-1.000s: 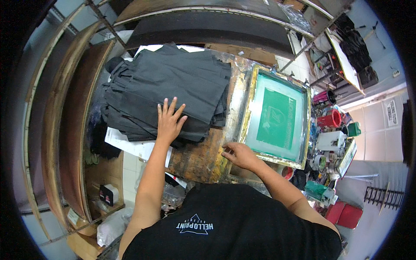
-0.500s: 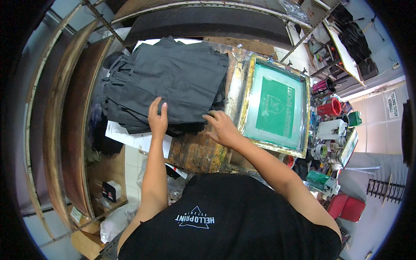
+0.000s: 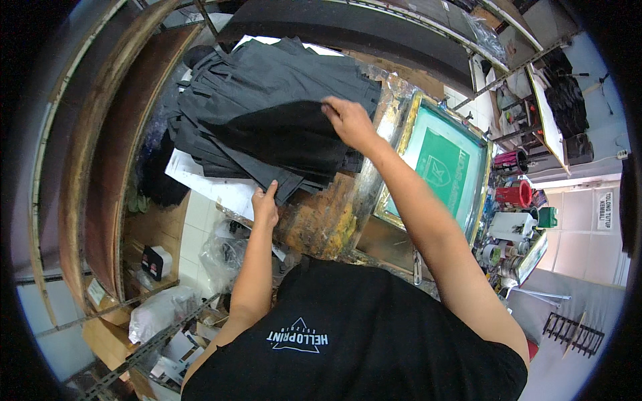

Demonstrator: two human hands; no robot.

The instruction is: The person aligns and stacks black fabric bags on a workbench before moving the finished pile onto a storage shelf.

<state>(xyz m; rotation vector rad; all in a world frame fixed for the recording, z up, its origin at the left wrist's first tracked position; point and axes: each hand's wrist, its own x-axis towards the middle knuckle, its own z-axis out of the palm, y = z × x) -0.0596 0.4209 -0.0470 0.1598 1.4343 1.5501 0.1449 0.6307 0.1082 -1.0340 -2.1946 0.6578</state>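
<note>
cloth (image 3: 281, 83) lies ahead of you, its raised fold (image 3: 284, 132) running leftward from your pinching right hand (image 3: 352, 125), your left hand (image 3: 265, 209) pinching a nearer corner (image 3: 287, 188).

Cloth stack (image 3: 287, 77) on table (image 3: 317, 226), framed screen (image 3: 445, 167) right of stack, shelves (image 3: 120, 167) left, containers (image 3: 511, 225) farther right

At three o'clock a red bucket (image 3: 513, 194) stood near a white canister (image 3: 511, 226), with a green container (image 3: 547, 217) just beyond and a white sign (image 3: 605, 209) farther out. A black rack (image 3: 574, 333) showed at four. At eight lay a white plastic bag (image 3: 162, 313), near a cardboard box (image 3: 107, 344). Crumpled clear plastic (image 3: 485, 40) lay between one and two.
</note>
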